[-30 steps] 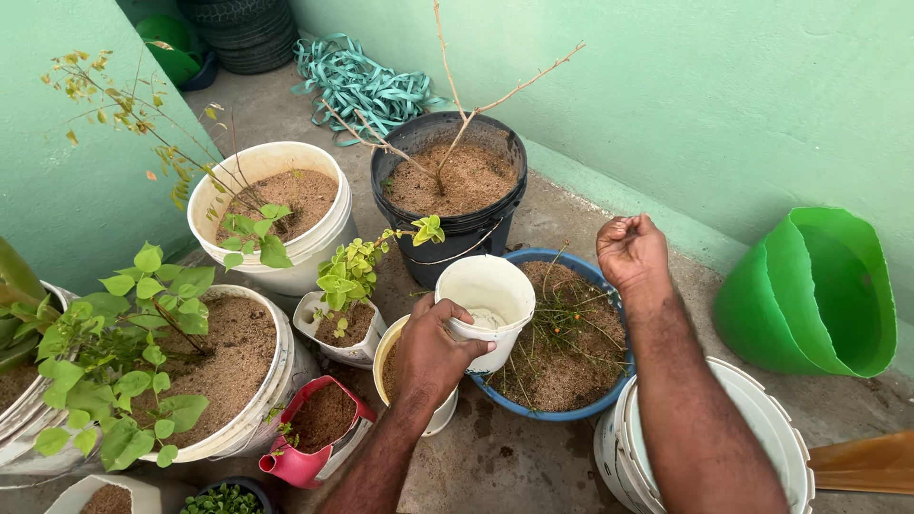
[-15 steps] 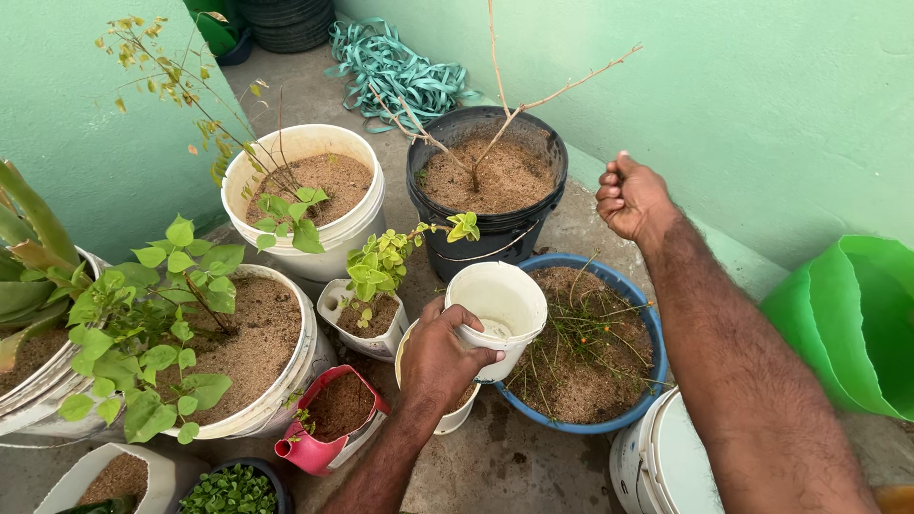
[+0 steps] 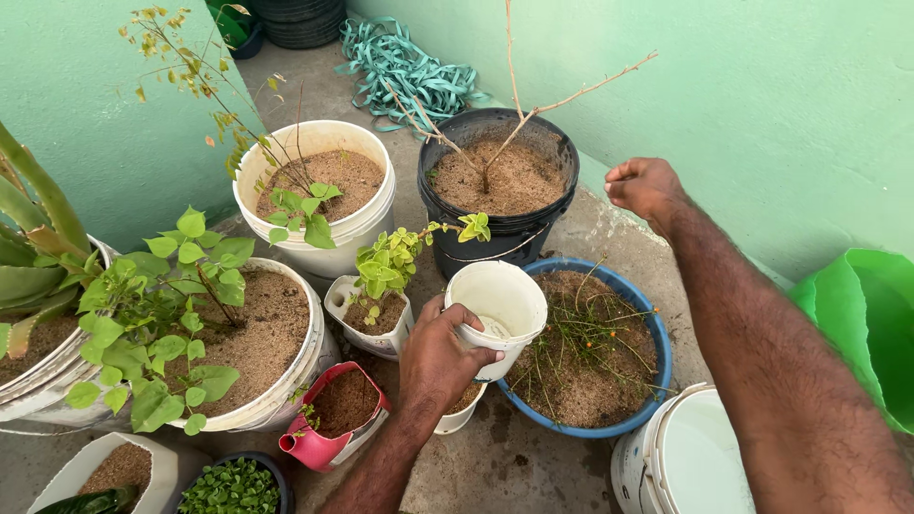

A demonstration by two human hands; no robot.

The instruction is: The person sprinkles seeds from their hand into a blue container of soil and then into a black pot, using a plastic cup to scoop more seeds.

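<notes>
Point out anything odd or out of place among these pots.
The plant in the black plastic pot is bare, leafless twigs, unlike its leafy neighbours. A tangle of teal straps lies loose on the concrete floor.

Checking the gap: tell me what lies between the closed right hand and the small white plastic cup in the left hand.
In the head view, only the blue round pot's rim and bare concrete floor lie between.

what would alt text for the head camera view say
Seen from above, a person's left hand grips a small white container while the right hand, closed in a fist, reaches beside a black pot holding a bare twig. Soil-filled white buckets and a blue basin of plants crowd the concrete floor.
</notes>
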